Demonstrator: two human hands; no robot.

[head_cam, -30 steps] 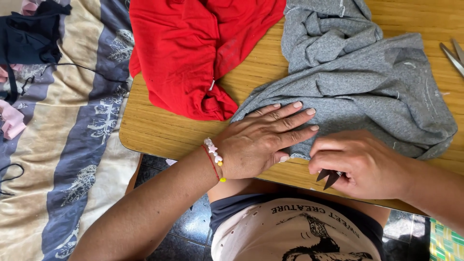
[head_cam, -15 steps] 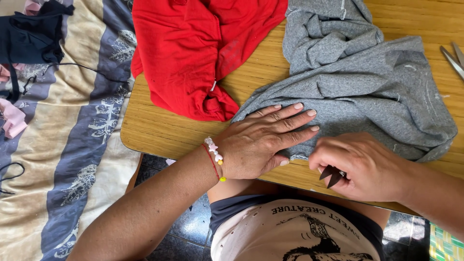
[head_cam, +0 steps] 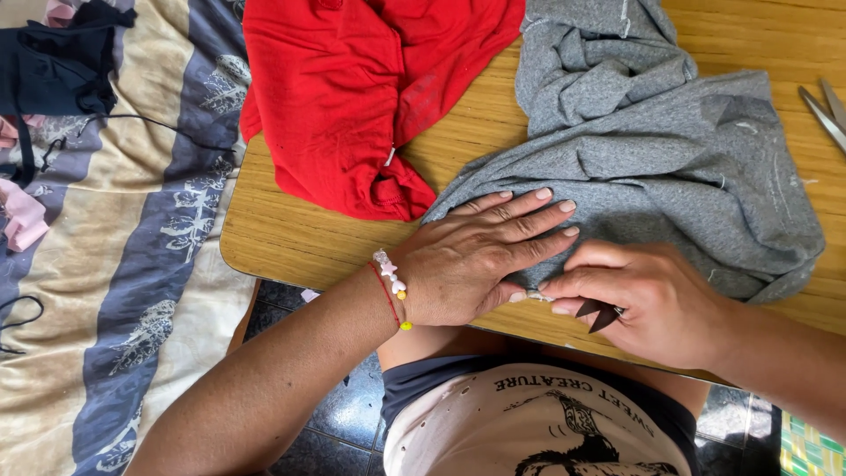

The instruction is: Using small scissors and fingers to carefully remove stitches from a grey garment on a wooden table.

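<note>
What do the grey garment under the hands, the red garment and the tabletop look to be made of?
Grey garment: soft heathered knit, likely cotton jersey; flecked surface, limp folds, matte. Red garment: also a thin matte knit, draping over the table edge. Tabletop: wood or wood-look laminate; straight yellowish grain with a slight sheen, so which one stays open. The left hand presses the grey cloth flat.

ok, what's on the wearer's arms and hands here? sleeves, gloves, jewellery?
Both arms are bare to the edge of the frame, no sleeves and no gloves. The left hand has a thin red cord bracelet at the wrist, strung with small pale beads and one yellow bead. The right hand shows no ring, watch or band. Fingernails on the left hand are short and unpainted.
</note>
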